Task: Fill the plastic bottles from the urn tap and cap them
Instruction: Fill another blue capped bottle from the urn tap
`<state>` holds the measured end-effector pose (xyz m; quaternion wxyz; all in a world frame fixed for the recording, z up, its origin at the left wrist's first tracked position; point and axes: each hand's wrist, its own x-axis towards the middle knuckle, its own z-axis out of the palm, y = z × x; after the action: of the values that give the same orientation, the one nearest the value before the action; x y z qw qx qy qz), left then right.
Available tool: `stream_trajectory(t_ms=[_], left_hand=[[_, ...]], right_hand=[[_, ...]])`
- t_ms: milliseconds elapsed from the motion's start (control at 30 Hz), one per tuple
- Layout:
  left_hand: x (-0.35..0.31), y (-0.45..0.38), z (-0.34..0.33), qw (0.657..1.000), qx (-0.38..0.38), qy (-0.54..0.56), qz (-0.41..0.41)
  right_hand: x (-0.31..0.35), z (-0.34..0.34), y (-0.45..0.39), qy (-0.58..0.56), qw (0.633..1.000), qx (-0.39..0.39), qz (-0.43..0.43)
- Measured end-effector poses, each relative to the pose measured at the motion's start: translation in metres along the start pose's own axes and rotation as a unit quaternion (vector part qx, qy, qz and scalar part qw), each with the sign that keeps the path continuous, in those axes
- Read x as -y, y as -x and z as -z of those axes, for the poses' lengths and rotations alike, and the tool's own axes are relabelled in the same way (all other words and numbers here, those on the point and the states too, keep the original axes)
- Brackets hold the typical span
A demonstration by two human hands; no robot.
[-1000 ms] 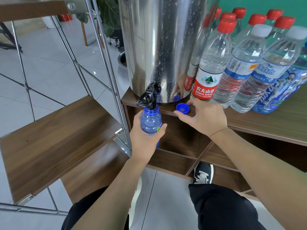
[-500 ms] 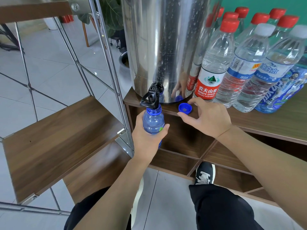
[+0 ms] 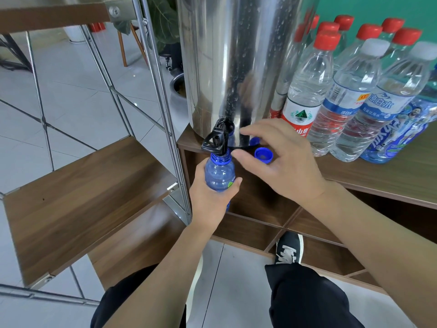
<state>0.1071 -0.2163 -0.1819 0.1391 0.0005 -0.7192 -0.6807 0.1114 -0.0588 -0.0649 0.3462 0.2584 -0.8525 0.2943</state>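
A tall steel urn (image 3: 231,67) stands on the wooden counter (image 3: 378,178), its black tap (image 3: 216,138) jutting out at the base. My left hand (image 3: 210,200) grips a small blue plastic bottle (image 3: 218,174) with its open neck right under the tap spout. My right hand (image 3: 276,162) hovers beside the tap with fingers spread and holds nothing; its index finger reaches toward the tap. A loose blue cap (image 3: 263,155) lies on the counter edge under that hand.
Several capped bottles with red caps (image 3: 307,91) and white caps (image 3: 350,100) crowd the counter right of the urn. A wood and metal-frame shelf (image 3: 82,192) stands at left. Open cubbies (image 3: 307,233) lie below the counter. My shoe (image 3: 288,249) rests on the tiled floor.
My right hand has let go of the blue cap on the counter and moved left and up toward the tap. The left hand keeps the bottle under the spout.
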Motion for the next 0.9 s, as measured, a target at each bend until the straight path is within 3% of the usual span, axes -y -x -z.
stream_trajectory(t_ms=[167,333,900], left_hand=[[0.005,-0.001,0.002,1.0,0.0,-0.004,0.012],[0.004,-0.001,-0.001,1.0,-0.011,-0.004,0.014],[0.003,0.001,0.0,1.0,-0.014,-0.011,0.015]], right_hand=[[0.021,-0.008,-0.014,-0.031,0.996,0.064,0.044],[0.025,-0.01,-0.025,-0.023,0.993,0.115,0.035],[0.023,-0.014,-0.028,-0.008,0.996,0.073,0.053]])
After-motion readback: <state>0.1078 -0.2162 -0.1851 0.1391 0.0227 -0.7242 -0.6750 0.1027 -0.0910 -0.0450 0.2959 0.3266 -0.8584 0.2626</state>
